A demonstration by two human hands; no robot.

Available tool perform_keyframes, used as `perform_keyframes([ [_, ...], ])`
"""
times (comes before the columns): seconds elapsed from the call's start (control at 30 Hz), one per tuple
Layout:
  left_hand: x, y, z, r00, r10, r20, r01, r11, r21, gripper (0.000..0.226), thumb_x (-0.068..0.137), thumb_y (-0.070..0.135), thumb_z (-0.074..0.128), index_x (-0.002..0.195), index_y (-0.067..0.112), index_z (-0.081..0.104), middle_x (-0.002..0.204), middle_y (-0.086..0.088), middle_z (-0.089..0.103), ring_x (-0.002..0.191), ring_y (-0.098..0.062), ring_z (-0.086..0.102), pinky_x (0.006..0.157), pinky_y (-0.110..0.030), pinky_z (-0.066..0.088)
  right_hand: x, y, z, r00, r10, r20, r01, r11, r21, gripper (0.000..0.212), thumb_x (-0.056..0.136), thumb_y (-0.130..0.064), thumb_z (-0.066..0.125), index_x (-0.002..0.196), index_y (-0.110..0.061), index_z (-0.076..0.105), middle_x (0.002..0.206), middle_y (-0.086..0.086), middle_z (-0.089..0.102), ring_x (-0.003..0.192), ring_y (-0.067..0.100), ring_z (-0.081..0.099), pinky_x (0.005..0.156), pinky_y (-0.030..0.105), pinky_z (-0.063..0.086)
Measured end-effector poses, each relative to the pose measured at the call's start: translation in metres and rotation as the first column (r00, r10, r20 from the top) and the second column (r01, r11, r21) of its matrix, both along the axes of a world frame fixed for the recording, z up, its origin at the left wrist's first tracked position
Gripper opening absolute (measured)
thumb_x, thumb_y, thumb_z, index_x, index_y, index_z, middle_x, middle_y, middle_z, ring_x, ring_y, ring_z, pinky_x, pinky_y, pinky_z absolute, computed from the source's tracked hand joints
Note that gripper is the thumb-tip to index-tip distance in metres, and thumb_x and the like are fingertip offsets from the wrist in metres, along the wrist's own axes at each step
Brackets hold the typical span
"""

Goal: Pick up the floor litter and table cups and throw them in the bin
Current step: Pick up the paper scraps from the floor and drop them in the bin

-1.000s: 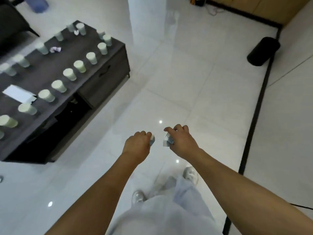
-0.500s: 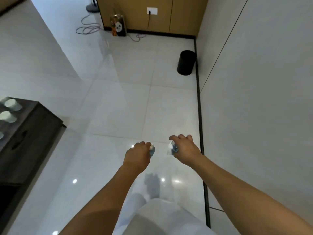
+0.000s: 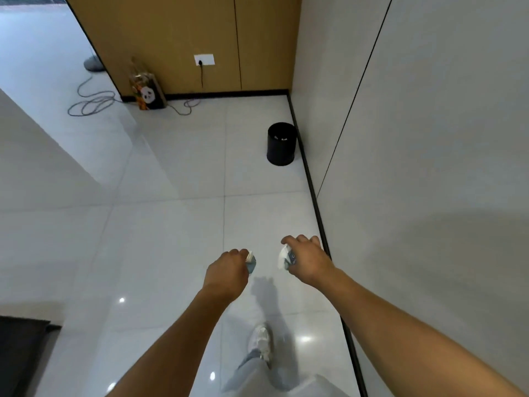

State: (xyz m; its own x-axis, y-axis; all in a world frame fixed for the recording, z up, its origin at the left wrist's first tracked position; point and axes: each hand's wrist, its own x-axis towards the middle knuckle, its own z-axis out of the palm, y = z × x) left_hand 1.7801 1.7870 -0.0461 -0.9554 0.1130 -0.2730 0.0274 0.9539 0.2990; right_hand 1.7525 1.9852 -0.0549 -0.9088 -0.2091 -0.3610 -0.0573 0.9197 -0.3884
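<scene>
My left hand (image 3: 227, 272) is curled around a small crumpled scrap of litter (image 3: 251, 261), white and blue, which pokes out past the thumb. My right hand (image 3: 307, 260) grips a second crumpled white and blue piece of litter (image 3: 285, 256). Both hands are held out in front of me at waist height, a short gap between them. The black round bin (image 3: 281, 144) stands on the white floor ahead, against the right wall's black skirting, with some white bits visible inside.
A grey wall (image 3: 429, 167) runs along my right. A wooden panel wall with a socket (image 3: 204, 59) closes the far end. A panda-print bag (image 3: 148, 94) and loose cables (image 3: 91, 106) lie at its foot. A dark table's corner (image 3: 23, 348) shows at bottom left.
The view swung right from the cup-covered table toward the bin, which is now nearer. Both hands kept gripping their litter, held out in front.
</scene>
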Motion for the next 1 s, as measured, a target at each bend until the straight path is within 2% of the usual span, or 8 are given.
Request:
perform_keyframes([
  [0.23,-0.174,0.017,0.012,0.999,-0.048,-0.024,0.048,0.999,-0.021,0.025,0.091,0.013,0.042,0.113,0.017,0.054,0.108,-0.001,0.06,0.1,-0.021,0.055,0.078,-0.033,0.05,-0.147,0.018,0.007,0.996,-0.09,0.024,0.091,0.994,-0.053,0.059,0.084,-0.016,0.064,0.136,-0.03,0.042,0.122,0.0,0.05,0.114,0.025,0.035,0.088,0.038,0.049],
  [0.47,-0.356,0.073,-0.004,0.998,-0.066,-0.014,0.066,0.998,-0.015,0.028,0.092,0.014,0.044,0.117,0.018,0.053,0.11,-0.001,0.06,0.101,-0.021,0.056,0.073,-0.029,0.045,-0.319,0.076,-0.019,0.991,-0.134,0.021,0.134,0.991,-0.027,0.058,0.085,-0.015,0.061,0.137,-0.031,0.042,0.124,0.0,0.05,0.117,0.027,0.035,0.087,0.034,0.046],
  [0.67,-0.491,0.102,0.004,1.0,-0.003,-0.021,0.003,1.0,0.003,0.027,0.093,0.015,0.045,0.118,0.017,0.053,0.109,-0.002,0.061,0.097,-0.02,0.057,0.075,-0.029,0.049,-0.472,0.104,-0.01,0.998,-0.057,0.01,0.057,0.998,0.001,0.058,0.084,-0.016,0.063,0.136,-0.029,0.041,0.124,0.003,0.05,0.115,0.027,0.037,0.087,0.038,0.049],
  [0.77,-0.548,0.103,0.008,0.999,0.041,-0.01,-0.041,0.999,0.012,0.027,0.093,0.016,0.045,0.118,0.017,0.053,0.11,-0.002,0.061,0.098,-0.021,0.057,0.076,-0.032,0.051,-0.538,0.105,-0.006,1.0,-0.015,0.014,0.015,1.0,0.002,0.058,0.084,-0.017,0.063,0.136,-0.03,0.041,0.124,0.001,0.05,0.115,0.026,0.036,0.085,0.036,0.047],
  [1.0,-0.691,0.091,-0.01,0.998,0.064,0.028,-0.064,0.998,-0.016,0.023,0.092,0.015,0.044,0.113,0.017,0.054,0.107,-0.002,0.061,0.096,-0.021,0.057,0.068,-0.029,0.043,-0.684,0.095,-0.026,0.999,0.012,0.039,-0.011,1.0,-0.004,0.06,0.083,-0.02,0.066,0.137,-0.03,0.04,0.128,0.002,0.049,0.117,0.029,0.036,0.088,0.037,0.047],
])
